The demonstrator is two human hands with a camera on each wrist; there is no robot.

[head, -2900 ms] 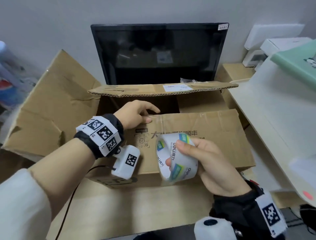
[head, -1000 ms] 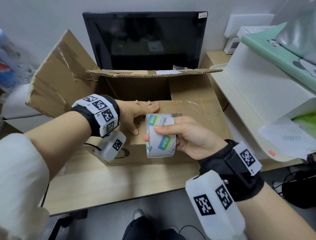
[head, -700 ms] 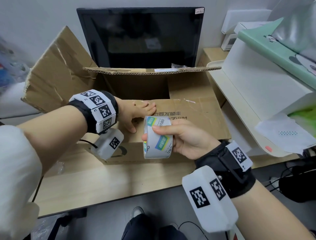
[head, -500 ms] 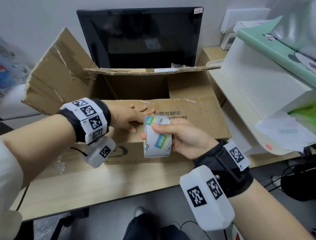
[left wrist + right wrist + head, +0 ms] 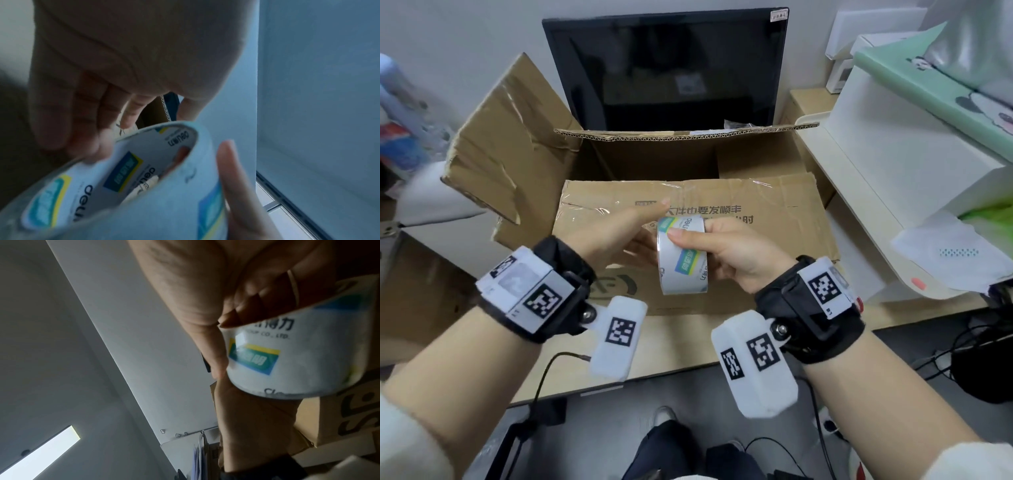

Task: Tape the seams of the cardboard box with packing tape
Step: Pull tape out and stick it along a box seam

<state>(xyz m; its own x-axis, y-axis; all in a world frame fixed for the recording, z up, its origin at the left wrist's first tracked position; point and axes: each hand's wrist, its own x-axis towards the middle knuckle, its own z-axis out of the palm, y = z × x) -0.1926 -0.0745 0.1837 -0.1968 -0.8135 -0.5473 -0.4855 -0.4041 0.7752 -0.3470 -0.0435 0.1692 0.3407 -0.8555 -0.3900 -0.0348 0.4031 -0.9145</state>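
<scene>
The cardboard box (image 5: pixel 774 219) stands on the desk with its near flap folded down over the opening, its left flap (image 5: pixel 510 137) raised and its back flap level. My right hand (image 5: pixel 698 236) grips a roll of clear packing tape (image 5: pixel 683 270) just above the near flap, thumb on the outer face and fingers through the core. My left hand (image 5: pixel 626 236) is beside the roll, its fairly straight fingers touching the left rim, thumb raised above it. In the left wrist view the roll (image 5: pixel 144 203) fills the bottom under my left fingers (image 5: pixel 86 123). The right wrist view shows the roll (image 5: pixel 298 361) and box (image 5: pixel 329 418).
A black monitor (image 5: pixel 664 68) stands right behind the box. A white printer (image 5: pixel 893 154) with a green box (image 5: pixel 945 85) on top crowds the right side. The wooden desk's front edge (image 5: pixel 671 346) runs under my wrists; cables lie on the floor at right.
My left hand has lifted off the near flap and come back to the left side of the tape roll. My right hand still grips the roll, nearly in place.
</scene>
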